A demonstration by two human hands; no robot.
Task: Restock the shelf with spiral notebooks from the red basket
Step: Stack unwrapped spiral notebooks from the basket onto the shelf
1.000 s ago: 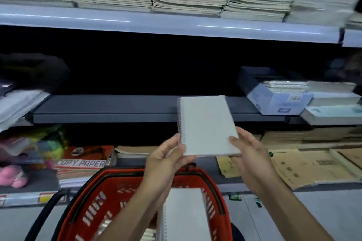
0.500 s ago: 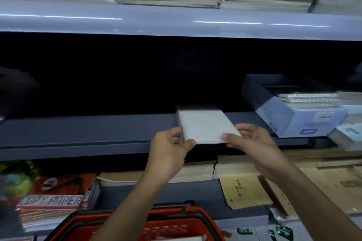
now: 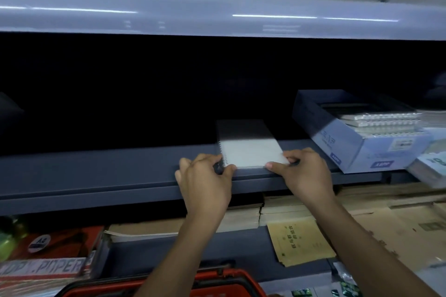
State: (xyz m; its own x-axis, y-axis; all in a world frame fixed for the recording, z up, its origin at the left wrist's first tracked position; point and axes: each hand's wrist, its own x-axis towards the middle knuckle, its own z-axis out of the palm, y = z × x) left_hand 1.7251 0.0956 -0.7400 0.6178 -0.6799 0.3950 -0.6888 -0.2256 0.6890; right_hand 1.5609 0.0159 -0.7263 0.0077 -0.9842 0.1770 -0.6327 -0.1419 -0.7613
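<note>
Since a moment ago you have pushed the spiral notebook deeper, so it now lies flat on the dark shelf, its far half in shadow. Your left hand pinches its near spiral corner; your right hand pinches the near right corner. Just to the right sits a blue box of notebooks. Below, the red basket rim shows.

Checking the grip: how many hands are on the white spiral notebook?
2: the left hand grips its spiral-side corner, the right hand its other near corner, on the grey shelf.
</note>
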